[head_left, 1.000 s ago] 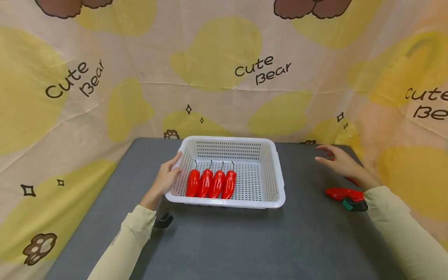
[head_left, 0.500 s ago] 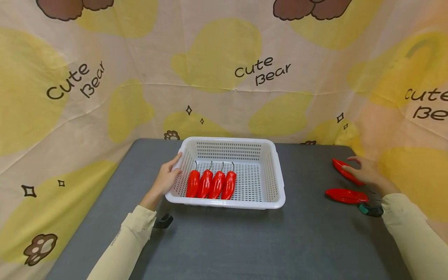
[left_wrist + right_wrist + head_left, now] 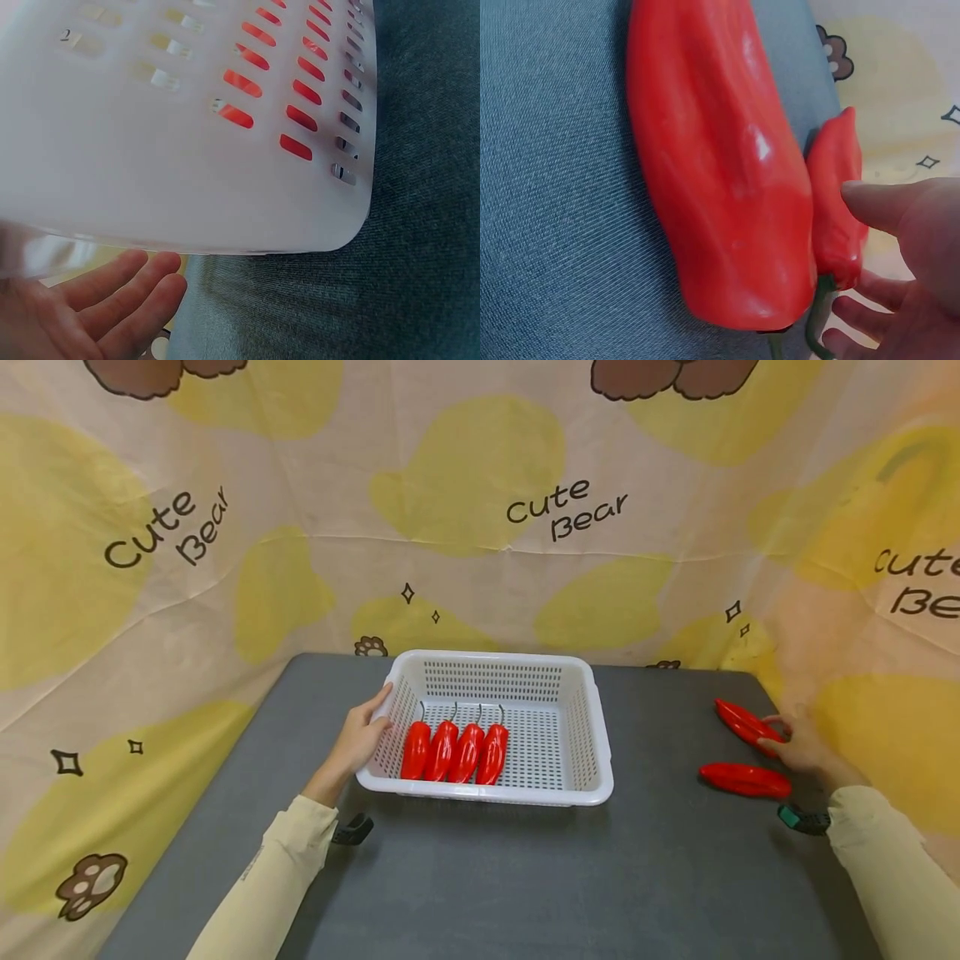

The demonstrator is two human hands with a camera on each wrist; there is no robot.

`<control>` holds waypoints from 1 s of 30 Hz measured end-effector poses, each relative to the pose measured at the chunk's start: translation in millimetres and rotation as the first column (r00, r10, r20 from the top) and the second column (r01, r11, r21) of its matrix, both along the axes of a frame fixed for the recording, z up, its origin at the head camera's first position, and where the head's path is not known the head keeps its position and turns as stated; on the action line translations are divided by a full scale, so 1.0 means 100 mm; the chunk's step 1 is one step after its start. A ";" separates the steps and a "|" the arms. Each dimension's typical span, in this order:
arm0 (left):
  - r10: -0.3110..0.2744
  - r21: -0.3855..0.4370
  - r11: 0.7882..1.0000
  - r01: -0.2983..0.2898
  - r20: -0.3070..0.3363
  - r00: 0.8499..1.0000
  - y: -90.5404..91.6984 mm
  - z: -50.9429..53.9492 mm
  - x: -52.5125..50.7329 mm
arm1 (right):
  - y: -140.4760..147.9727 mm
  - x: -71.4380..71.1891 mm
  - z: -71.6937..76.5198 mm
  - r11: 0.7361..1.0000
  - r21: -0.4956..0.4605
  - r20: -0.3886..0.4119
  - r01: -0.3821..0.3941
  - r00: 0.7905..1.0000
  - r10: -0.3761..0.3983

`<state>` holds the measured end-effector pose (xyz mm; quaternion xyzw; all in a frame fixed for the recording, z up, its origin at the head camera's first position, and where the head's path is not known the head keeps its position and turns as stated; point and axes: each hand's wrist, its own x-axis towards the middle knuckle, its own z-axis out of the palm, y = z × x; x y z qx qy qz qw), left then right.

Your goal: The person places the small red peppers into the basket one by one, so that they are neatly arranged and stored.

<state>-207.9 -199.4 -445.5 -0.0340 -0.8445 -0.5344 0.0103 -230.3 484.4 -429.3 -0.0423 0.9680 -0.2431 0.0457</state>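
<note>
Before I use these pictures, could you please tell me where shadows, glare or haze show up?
Head view: soft shadow on the table below the basket; right wrist view: glare spots on the nearer pepper, dark shadow along its left side; left wrist view: the basket looks pale and low in contrast.

Cream sleeves [image 3: 277, 852], black wristbands [image 3: 813, 823], green patch [image 3: 790, 816] on right
</note>
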 end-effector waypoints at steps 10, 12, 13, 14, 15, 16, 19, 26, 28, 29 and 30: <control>-0.003 0.016 1.000 0.003 -0.020 1.000 0.00 0.00 0.01 | 0.09 -0.01 -0.10 1.000 -0.014 -0.033 0.008 0.999 -0.009; 0.001 0.011 1.000 -0.001 -0.020 1.000 0.00 0.00 0.00 | 0.09 -0.02 -0.11 1.000 -0.017 -0.030 0.017 0.999 -0.018; 0.003 0.007 1.000 -0.003 -0.019 1.000 0.00 -0.01 0.00 | 0.09 -0.02 -0.12 1.000 -0.012 -0.043 0.018 0.999 -0.018; 0.004 0.003 1.000 -0.004 -0.017 1.000 -0.01 -0.01 -0.01 | 0.09 -0.02 -0.13 1.000 -0.004 -0.056 0.018 0.998 -0.018; 0.007 0.005 1.000 -0.007 -0.013 1.000 -0.01 -0.02 -0.01 | 0.09 -0.02 -0.14 1.000 0.001 -0.068 0.016 0.998 -0.016; 0.007 0.001 1.000 -0.007 -0.013 1.000 -0.01 -0.02 -0.01 | 0.08 -0.03 -0.14 1.000 0.005 -0.078 0.013 0.997 -0.012; 0.010 0.004 1.000 -0.010 -0.004 1.000 -0.02 -0.02 -0.01 | 0.07 -0.03 -0.15 1.000 0.024 -0.100 0.006 0.995 -0.004; 0.002 0.003 1.000 -0.002 -0.015 1.000 -0.01 0.00 0.00 | 0.05 -0.02 -0.13 1.000 0.012 -0.098 0.010 0.995 -0.008; 0.002 0.002 1.000 -0.002 -0.018 1.000 -0.01 0.00 0.00 | 0.04 -0.02 -0.13 1.000 -0.017 -0.093 0.020 0.995 -0.021; 0.003 0.003 1.000 -0.003 -0.018 1.000 -0.01 0.00 -0.01 | 0.04 -0.03 -0.13 0.999 -0.031 -0.092 0.028 0.995 -0.030; 0.002 0.003 1.000 -0.002 -0.019 1.000 -0.01 -0.01 -0.01 | 0.03 -0.03 -0.13 0.998 -0.050 -0.082 0.039 0.996 -0.043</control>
